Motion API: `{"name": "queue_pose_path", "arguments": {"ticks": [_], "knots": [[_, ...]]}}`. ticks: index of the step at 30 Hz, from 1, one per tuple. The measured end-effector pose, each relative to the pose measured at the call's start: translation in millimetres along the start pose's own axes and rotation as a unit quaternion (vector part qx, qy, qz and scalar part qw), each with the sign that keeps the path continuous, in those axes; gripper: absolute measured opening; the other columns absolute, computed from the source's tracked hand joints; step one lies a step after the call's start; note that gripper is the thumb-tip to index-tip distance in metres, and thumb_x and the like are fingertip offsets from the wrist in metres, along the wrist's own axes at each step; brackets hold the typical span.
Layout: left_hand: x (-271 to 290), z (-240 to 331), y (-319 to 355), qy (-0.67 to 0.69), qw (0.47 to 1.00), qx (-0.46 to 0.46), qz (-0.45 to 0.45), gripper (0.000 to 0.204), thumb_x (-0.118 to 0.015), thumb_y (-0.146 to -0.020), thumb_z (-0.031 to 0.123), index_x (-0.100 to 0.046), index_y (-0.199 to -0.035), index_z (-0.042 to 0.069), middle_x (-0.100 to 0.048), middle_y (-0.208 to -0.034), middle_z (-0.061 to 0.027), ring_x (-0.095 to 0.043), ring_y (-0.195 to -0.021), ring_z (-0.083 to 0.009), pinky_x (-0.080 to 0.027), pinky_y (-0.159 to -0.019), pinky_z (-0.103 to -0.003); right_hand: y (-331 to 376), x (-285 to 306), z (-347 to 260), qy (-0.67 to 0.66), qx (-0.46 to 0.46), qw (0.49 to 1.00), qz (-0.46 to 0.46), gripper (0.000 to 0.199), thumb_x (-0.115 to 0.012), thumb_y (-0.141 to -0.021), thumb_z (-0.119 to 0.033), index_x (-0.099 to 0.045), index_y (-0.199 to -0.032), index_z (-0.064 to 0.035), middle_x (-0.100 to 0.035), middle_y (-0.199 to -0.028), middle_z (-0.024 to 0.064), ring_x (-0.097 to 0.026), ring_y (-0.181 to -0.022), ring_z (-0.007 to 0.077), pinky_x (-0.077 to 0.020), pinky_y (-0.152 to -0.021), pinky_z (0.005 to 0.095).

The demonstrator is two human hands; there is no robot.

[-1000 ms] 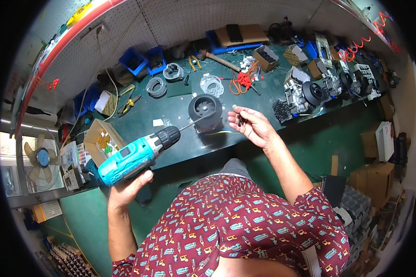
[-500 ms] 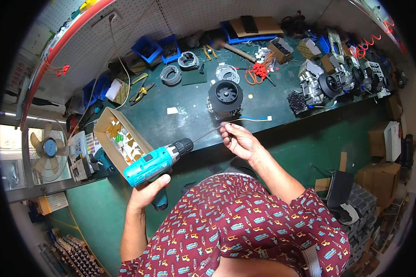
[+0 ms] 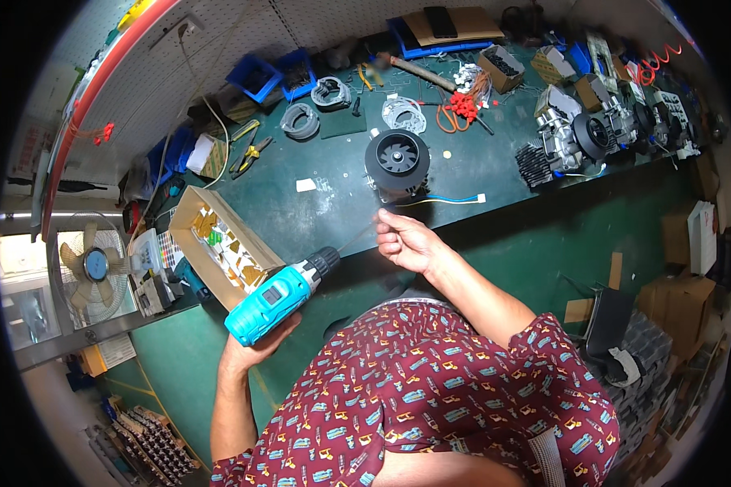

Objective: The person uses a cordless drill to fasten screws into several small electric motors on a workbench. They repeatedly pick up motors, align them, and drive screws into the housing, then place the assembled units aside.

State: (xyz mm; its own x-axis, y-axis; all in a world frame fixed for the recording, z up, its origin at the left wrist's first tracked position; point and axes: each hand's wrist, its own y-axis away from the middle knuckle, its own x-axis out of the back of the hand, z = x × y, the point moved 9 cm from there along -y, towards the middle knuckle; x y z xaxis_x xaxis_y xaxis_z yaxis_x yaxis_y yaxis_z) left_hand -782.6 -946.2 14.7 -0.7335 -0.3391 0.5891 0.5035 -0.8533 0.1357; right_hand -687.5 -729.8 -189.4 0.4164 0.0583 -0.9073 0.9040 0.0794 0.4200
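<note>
My left hand [image 3: 261,344] grips a teal cordless drill [image 3: 270,307] by its handle, its black chuck [image 3: 325,261] turned up to the right. A long thin bit [image 3: 356,242] runs from the chuck toward my right hand [image 3: 414,245]. The fingers of that hand are pinched together at the bit's tip; anything small between them is too hidden to name. Just beyond them, on the green bench, stands a motor unit with a black round fan housing [image 3: 397,162]. A cable with blue, yellow and white wires [image 3: 451,200] lies beside it, ending in a white connector.
An open cardboard box [image 3: 219,235] of small parts sits left of the drill. Grey rings [image 3: 300,121], pliers [image 3: 250,157] and a hammer [image 3: 421,73] lie farther back. Several similar motor units [image 3: 573,142] line the right side. A fan [image 3: 95,264] stands far left.
The drill has rolled, showing more of its top, and its rear has dropped slightly. My right hand has shifted a little left with its palm turned up more. The whole view has shifted slightly.
</note>
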Motion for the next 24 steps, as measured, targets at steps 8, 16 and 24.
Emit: {"name": "queue_pose_path", "arguments": {"ticks": [8,16,24], "knots": [[1.0,25.5,-28.6,-0.041,0.999,0.005,0.006,0.031,-0.083,-0.085,0.009,-0.073,-0.114,0.007,-0.074,-0.097,-0.0077,-0.070,-0.087,-0.0203,-0.056,-0.079,-0.033,-12.5,-0.7,-9.6,-0.006,0.043,0.999,-0.018,0.022,-0.061,-0.103,-0.012,-0.061,-0.122,0.0000,-0.057,-0.094,0.0009,-0.050,-0.076,0.0077,-0.0437,-0.061,0.0205],[-3.7,40.4,-49.0,-0.059,0.998,-0.018,-0.022,0.031,-0.081,-0.086,0.009,-0.072,-0.115,0.005,-0.073,-0.101,-0.0086,-0.069,-0.088,-0.0192,-0.056,-0.080,-0.033,-8.2,4.6,-18.0,0.062,0.064,0.996,0.013,0.022,-0.063,-0.101,-0.011,-0.063,-0.120,-0.0008,-0.058,-0.091,0.0003,-0.051,-0.074,0.0072,-0.0432,-0.060,0.0204],[10.0,110.9,-120.8,-0.099,0.983,-0.061,-0.145,0.042,-0.079,-0.084,0.017,-0.068,-0.124,0.008,-0.073,-0.107,-0.0160,-0.071,-0.097,-0.0298,-0.055,-0.091,-0.039,80.3,-26.3,-111.4,0.673,0.337,0.608,0.254,0.051,-0.080,-0.081,-0.023,-0.065,-0.122,0.0030,-0.063,-0.082,0.0057,-0.061,-0.072,0.0188,-0.0522,-0.070,0.0353]]}}
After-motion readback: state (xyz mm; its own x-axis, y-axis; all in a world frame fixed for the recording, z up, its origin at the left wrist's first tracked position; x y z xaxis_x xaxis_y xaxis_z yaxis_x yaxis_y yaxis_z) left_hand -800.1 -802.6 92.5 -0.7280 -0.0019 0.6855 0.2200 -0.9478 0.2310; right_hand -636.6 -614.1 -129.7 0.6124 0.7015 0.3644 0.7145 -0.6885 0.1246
